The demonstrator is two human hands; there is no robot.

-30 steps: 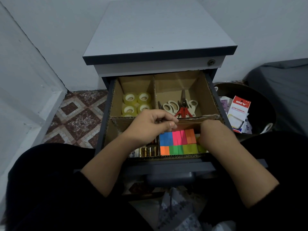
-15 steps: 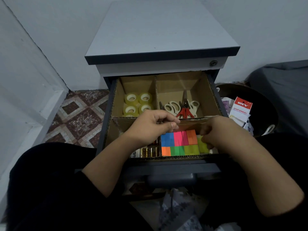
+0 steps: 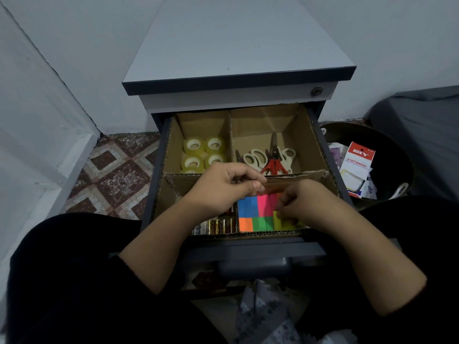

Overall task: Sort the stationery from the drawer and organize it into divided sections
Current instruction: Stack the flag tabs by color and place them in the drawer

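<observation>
The open drawer point(image 3: 159, 155) holds a cardboard divider point(image 3: 308, 174) with four sections. Tape rolls point(image 3: 203, 155) fill the far left section, scissors point(image 3: 270, 158) the far right. Batteries point(image 3: 218, 225) lie in the near left section. Coloured sticky notes point(image 3: 255, 213) fill the near right section. My left hand point(image 3: 223, 189) grips the cardboard partition between the near sections, fingers curled over its top. My right hand point(image 3: 303, 204) pinches a yellow-green sticky note pad point(image 3: 279, 223) at the right end of the notes; part of the pad is hidden under my fingers.
A dark basket point(image 3: 387, 145) to the right of the cabinet holds a stationery packet point(image 3: 357, 165) and other packaging. The grey cabinet top point(image 3: 231, 40) is bare. Patterned floor tiles point(image 3: 116, 170) lie to the left. My dark-clad legs frame the drawer front point(image 3: 253, 254).
My right hand has moved left and down onto the sticky notes, covering the orange and yellow-green pads. My left hand stays on the cardboard partition.
</observation>
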